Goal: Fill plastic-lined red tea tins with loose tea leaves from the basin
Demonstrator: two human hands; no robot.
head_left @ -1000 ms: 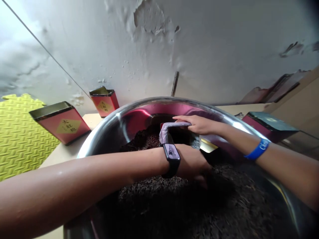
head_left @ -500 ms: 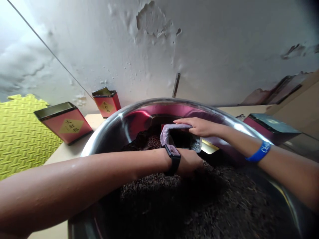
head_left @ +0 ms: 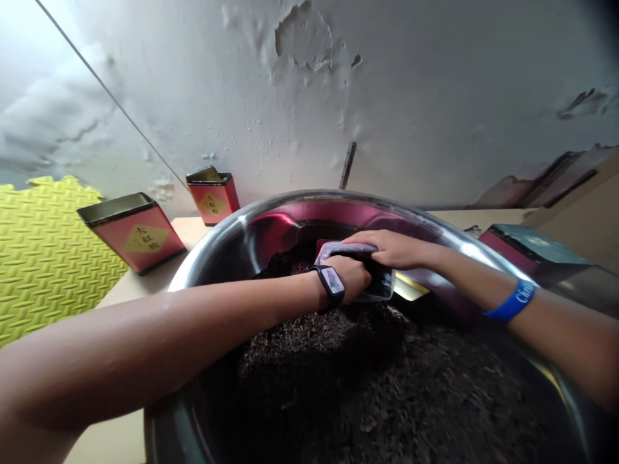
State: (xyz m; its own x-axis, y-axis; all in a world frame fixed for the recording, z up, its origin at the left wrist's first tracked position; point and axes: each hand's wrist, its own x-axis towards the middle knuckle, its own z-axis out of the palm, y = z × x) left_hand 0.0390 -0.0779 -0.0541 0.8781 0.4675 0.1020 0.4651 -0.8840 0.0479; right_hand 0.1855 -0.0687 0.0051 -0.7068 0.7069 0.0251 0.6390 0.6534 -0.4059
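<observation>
A wide metal basin (head_left: pixel 203 258) holds a heap of dark, dry tea leaves (head_left: pixel 425 386). Inside it a tin lined with clear plastic (head_left: pixel 387 288) lies tilted, its mouth facing me; a bit of red shows at its left corner. My right hand (head_left: pixel 394 248) grips the tin's upper edge from the right, fingers over the rim. My left hand (head_left: pixel 351 278), wearing a black watch (head_left: pixel 331 281), is at the tin's mouth with curled fingers. What it holds is hidden. A gold-coloured surface (head_left: pixel 411 288) shows just right of the tin.
Two open red tins (head_left: pixel 145 240) with yellow diamond labels stand left of the basin, the smaller tin (head_left: pixel 213 198) farther back. A dark-topped red box (head_left: pixel 527 248) is at the right. Behind is a peeling wall (head_left: pixel 411 116); a yellow foam mat (head_left: pixel 43 258) lies left.
My left hand has risen from the tea leaves to the tin's mouth. My right hand keeps its grip on the tin. The view has shifted slightly.
</observation>
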